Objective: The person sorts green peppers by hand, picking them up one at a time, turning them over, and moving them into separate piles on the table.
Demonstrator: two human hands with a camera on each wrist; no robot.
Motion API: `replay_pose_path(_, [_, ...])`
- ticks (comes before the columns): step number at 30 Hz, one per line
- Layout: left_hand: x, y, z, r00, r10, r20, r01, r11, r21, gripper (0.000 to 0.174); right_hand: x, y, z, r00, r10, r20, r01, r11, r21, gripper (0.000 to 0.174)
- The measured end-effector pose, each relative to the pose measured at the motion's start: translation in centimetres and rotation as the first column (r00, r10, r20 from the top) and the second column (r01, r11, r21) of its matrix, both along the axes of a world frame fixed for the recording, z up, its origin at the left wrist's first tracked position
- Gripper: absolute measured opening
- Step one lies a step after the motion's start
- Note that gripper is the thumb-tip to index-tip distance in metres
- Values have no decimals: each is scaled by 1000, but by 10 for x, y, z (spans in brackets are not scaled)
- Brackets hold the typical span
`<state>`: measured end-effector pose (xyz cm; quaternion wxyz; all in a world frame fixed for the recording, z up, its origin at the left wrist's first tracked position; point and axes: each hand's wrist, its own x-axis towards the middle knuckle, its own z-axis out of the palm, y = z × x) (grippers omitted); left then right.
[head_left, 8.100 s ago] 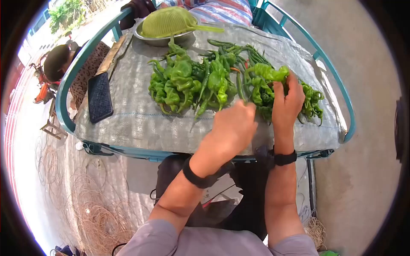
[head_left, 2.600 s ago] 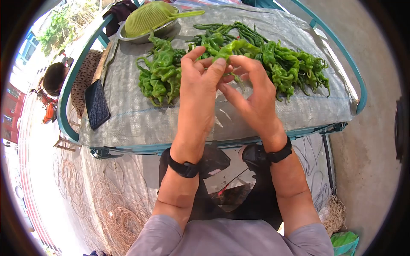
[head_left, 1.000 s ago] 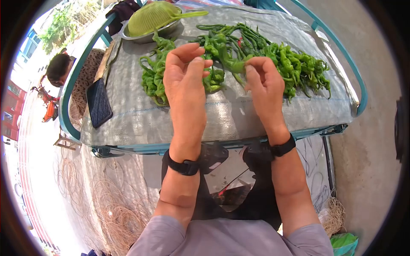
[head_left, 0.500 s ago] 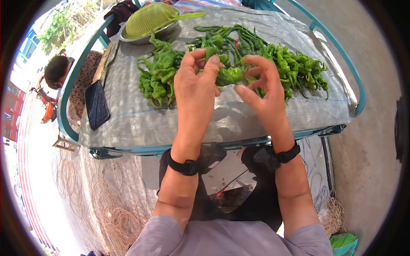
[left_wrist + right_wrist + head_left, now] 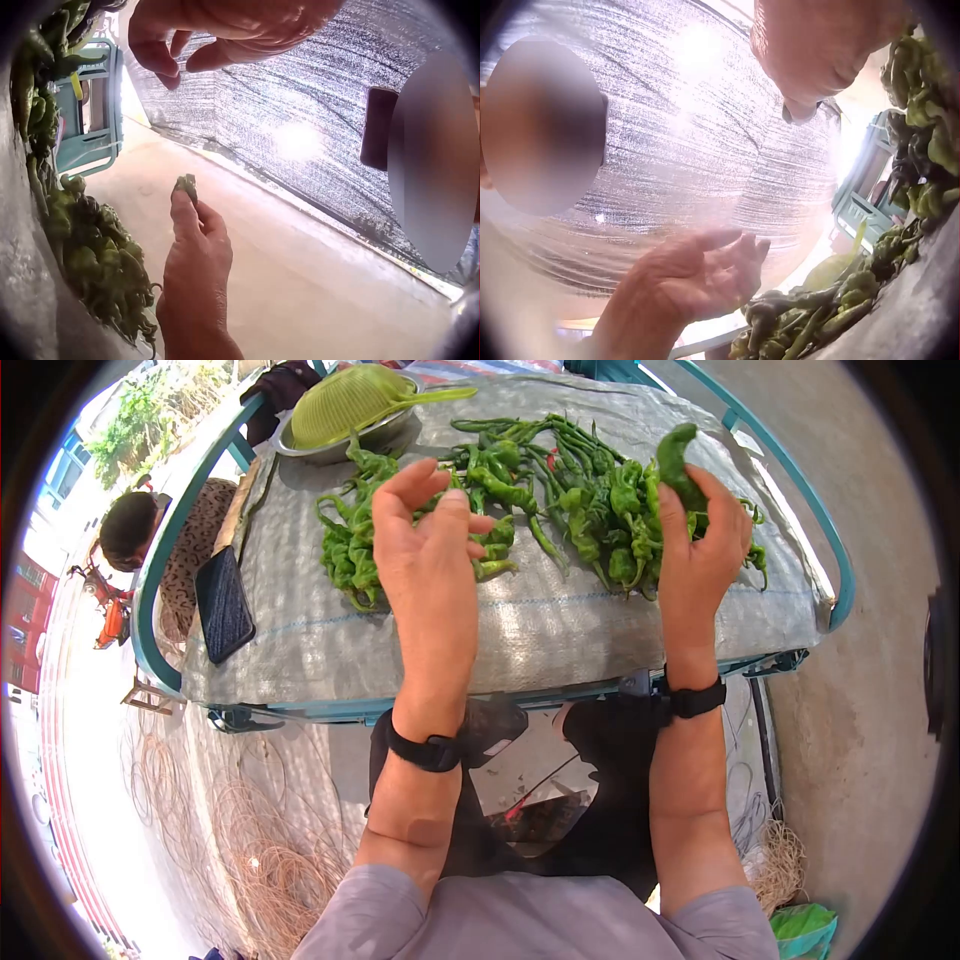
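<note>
Green peppers lie in piles on a pale woven sheet [image 5: 330, 660]. My right hand [image 5: 705, 555] pinches one dark green pepper [image 5: 677, 458] between thumb and fingers, above the right pile [image 5: 625, 525]. In the left wrist view this pepper [image 5: 186, 187] shows at the fingertips of the right hand [image 5: 199, 262]. My left hand [image 5: 430, 570] is raised over the inner edge of the left pile [image 5: 350, 560], fingers loosely bent and holding nothing; the right wrist view shows the same left hand [image 5: 705, 277] empty. Thin long peppers [image 5: 585, 450] lie behind, between the piles.
A yellow-green strainer [image 5: 355, 405] rests over a metal bowl [image 5: 345, 452] at the back left. A dark phone [image 5: 225, 605] lies at the left edge. Teal rails [image 5: 800, 510] border the sheet. Another person [image 5: 130, 530] is beyond the left rail.
The right hand has moved right from the middle and now holds a dark green pepper over the right pile. The left hand has shifted slightly left and its fingers have parted from the peppers.
</note>
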<state>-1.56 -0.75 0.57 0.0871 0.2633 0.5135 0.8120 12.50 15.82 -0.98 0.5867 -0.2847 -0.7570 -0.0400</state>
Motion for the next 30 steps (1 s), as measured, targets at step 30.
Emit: replay_pose_path(30, [-9,-13,7,995,-50,81,38,990,137,21,-102,-31,-30,742,350,572,-12,860,-511,47])
